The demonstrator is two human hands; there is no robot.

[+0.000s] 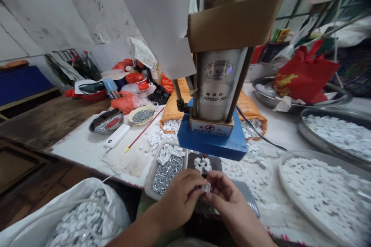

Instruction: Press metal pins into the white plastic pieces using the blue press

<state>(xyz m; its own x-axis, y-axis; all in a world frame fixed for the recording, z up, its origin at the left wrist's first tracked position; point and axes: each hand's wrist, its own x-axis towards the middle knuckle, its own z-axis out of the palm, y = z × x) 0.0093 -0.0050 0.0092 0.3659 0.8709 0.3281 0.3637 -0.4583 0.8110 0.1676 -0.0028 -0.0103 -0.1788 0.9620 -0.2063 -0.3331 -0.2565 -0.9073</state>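
Observation:
My left hand [182, 195] and my right hand [228, 197] meet at the lower middle, fingertips almost touching. A small white plastic piece [206, 188] sits between them, pinched by the fingers of both. Just beyond the fingertips, several white pieces [202, 164] lie on a dark surface under the blue press head [213, 142]. Left of them is a clear tray [148, 185] with metal pins [168, 171] and more white pieces [169, 153]. Small details between the fingertips are hard to make out.
A round tray [285, 185] and a metal basin [304, 129] of white pieces stand right. At left are a bowl of pins [142, 115], a white device [117, 137] and a red stick [145, 129]. A white sack [116, 204] of pieces is lower left.

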